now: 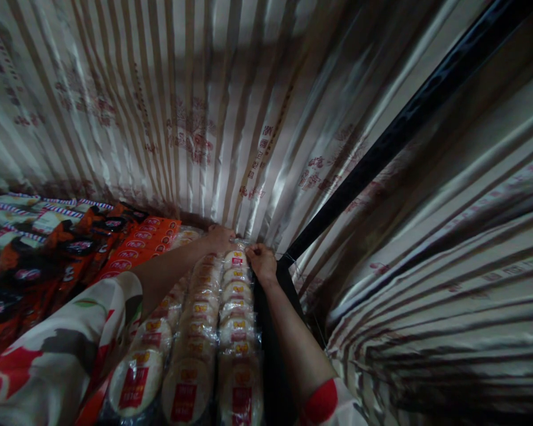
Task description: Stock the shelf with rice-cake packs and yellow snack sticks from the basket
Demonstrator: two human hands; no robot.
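Three rows of round, pale flatbread-like cakes in clear wrappers with red labels run away from me in the lower middle. The wrapped cake [237, 259] at the far end of the right row lies between my hands. My left hand [221, 238] reaches over the rows, its fingers bent at that cake's far left edge; the fingertips are partly hidden. My right hand [262, 261] pinches the wrapper at the cake's right edge, thumb and fingers together. A nearer wrapped cake [242, 387] lies at the front of the same row.
Left of the cakes lie orange packets [137, 242], black-and-orange bags [71, 245] and white-and-blue packs [55, 219]. Pleated printed sheeting [195, 118] hangs behind and to the right. A dark pole [382, 148] slants down to a black edge [273, 331] beside my right forearm.
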